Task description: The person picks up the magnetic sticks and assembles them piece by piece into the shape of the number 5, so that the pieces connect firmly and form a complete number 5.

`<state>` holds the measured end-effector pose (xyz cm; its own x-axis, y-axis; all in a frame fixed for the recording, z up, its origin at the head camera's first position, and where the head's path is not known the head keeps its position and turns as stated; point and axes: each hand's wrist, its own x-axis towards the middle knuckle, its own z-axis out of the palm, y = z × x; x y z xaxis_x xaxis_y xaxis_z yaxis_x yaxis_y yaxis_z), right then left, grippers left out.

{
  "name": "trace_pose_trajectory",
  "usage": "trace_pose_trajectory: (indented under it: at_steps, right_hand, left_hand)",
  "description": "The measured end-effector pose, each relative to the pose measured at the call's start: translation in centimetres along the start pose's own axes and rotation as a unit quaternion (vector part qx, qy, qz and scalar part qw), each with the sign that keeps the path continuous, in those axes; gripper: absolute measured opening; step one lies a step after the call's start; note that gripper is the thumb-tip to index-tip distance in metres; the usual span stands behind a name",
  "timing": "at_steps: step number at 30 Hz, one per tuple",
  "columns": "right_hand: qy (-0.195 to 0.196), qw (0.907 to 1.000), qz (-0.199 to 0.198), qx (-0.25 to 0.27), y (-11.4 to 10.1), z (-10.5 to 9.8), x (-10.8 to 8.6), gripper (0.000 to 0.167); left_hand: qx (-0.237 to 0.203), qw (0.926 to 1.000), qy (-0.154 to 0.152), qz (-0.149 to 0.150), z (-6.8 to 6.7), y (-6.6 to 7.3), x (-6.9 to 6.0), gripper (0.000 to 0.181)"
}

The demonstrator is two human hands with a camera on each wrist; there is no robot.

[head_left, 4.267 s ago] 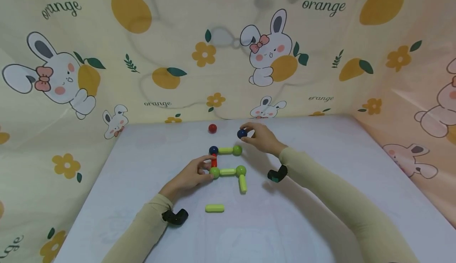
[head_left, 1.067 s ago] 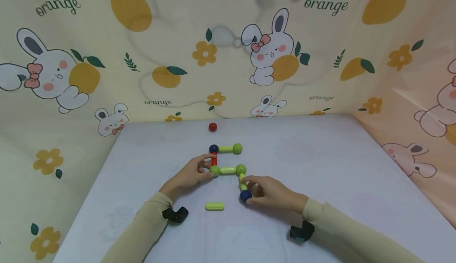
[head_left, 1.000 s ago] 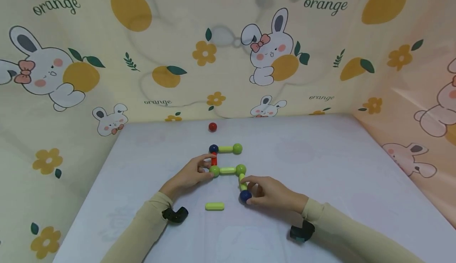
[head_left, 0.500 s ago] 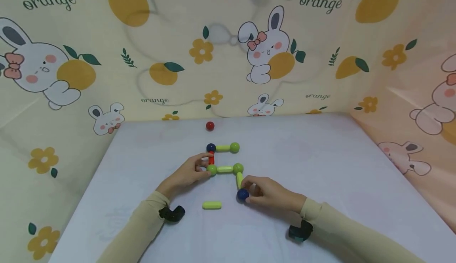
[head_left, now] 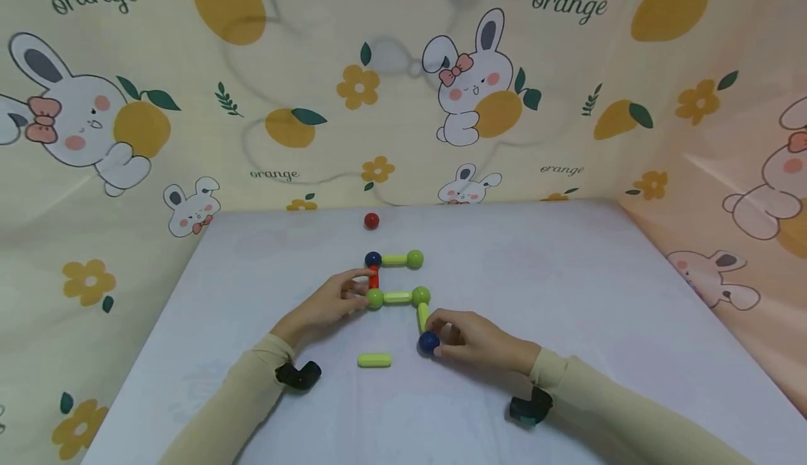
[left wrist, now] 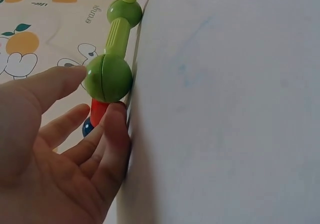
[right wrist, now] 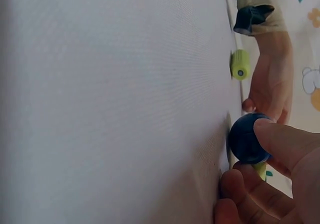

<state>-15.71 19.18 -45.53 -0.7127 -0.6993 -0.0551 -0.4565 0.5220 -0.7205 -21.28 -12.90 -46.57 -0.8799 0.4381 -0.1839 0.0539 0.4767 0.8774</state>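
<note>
A joined figure of balls and rods lies on the table. My right hand [head_left: 476, 339] pinches a dark blue ball [head_left: 429, 343] between thumb and fingers, at the near end of a lime rod [head_left: 423, 317]. That rod meets a green ball [head_left: 421, 296], and another lime rod [head_left: 398, 297] runs to the left green ball [head_left: 375, 298]. My left hand [head_left: 324, 304] is beside this ball and the red rod [head_left: 374, 277], its fingers loosely bent and spread. In the left wrist view, the thumb tip lies at the edge of the green ball [left wrist: 109, 78].
Above the red rod, a blue ball [head_left: 373, 260], a lime rod [head_left: 394, 260] and a green ball [head_left: 415, 259] form the far arm. A loose lime rod [head_left: 375, 361] lies nearer, a loose red ball [head_left: 372, 220] at the back. Printed cloth [head_left: 403, 122] backs the table.
My right hand has brought the blue ball from the far right down to the near rod's end. My left hand has just eased slightly left, its grip loosened from the green ball.
</note>
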Motion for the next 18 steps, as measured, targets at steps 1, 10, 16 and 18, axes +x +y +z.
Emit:
trace_pose_trajectory:
  at_steps: [1, 10, 16, 18]
  right_hand:
    - [0.0, 1.0, 0.0, 0.0, 0.0, 0.0, 0.0, 0.033]
    - [0.005, 0.9998, -0.017, -0.005, 0.4, 0.2, -0.2, 0.032]
    - [0.002, 0.9999, -0.009, -0.006, 0.6, 0.3, -0.4, 0.032]
    - [-0.001, 1.0, -0.005, -0.007, 0.6, 0.3, -0.5, 0.033]
  left_hand:
    - [-0.001, 1.0, -0.001, 0.001, -0.1, 0.0, -0.1, 0.056]
    - [0.012, 0.9998, -0.002, 0.018, -0.6, 0.1, -1.4, 0.048]
    - [0.041, 0.9991, 0.015, 0.002, -0.7, -0.2, -2.7, 0.045]
    - [0.045, 0.9989, 0.015, 0.005, -0.7, -0.3, -3.3, 0.045]
